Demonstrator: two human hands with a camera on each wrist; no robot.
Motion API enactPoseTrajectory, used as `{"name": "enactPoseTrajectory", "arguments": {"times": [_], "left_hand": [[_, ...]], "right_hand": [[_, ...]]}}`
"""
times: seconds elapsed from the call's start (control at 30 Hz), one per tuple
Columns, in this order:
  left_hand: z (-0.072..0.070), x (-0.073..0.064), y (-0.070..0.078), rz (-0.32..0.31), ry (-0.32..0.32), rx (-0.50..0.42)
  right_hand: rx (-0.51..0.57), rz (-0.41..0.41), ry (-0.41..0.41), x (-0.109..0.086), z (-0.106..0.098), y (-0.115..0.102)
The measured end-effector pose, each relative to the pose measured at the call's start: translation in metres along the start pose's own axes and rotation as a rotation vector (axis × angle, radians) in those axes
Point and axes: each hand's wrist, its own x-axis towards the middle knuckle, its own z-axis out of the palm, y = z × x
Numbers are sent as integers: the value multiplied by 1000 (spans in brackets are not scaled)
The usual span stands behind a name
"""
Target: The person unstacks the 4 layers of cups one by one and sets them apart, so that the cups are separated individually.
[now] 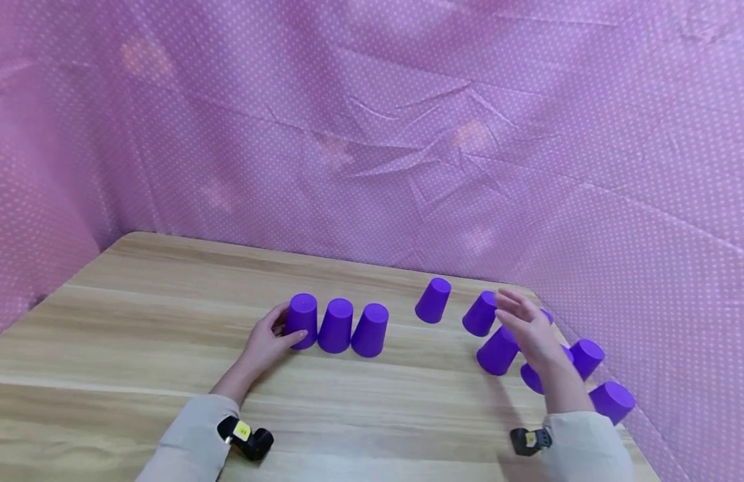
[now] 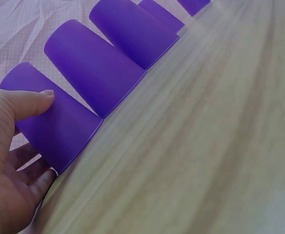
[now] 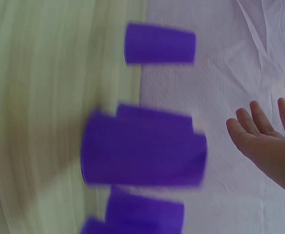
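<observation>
Three purple plastic cups stand upside down in a row, side by side, on the wooden table. My left hand (image 1: 266,345) grips the leftmost cup (image 1: 302,316), thumb across its near side and fingers behind it. In the left wrist view that cup (image 2: 66,129) has its rim down at the tabletop. Beside it are the middle cup (image 1: 335,327) and the right-hand cup (image 1: 370,331). Over the group of cups at the right, my right hand (image 1: 533,338) is raised with its fingers extended, holding nothing. A purple cup (image 1: 497,352) is close to its left, and others are partly hidden behind it.
Several more upside-down purple cups stand at the right, including a far cup (image 1: 433,301) and one near the right edge (image 1: 614,402). The wood-grain table (image 1: 167,301) is bordered by a pink dotted cloth (image 1: 287,187) at the back and sides.
</observation>
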Motion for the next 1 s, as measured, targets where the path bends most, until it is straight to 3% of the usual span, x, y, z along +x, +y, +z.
{"name": "enactPoseTrajectory", "arguments": {"times": [0.47,0.83,1.0], "left_hand": [[-3,3,1,16,-3,-11],[-2,5,-4,16,-4,-10],[-4,9,-5,21,1,-11]], "right_hand": [[124,62,-79,28,82,24],[76,137,-180,42,130,44],[61,128,-217,50,149,46]]}}
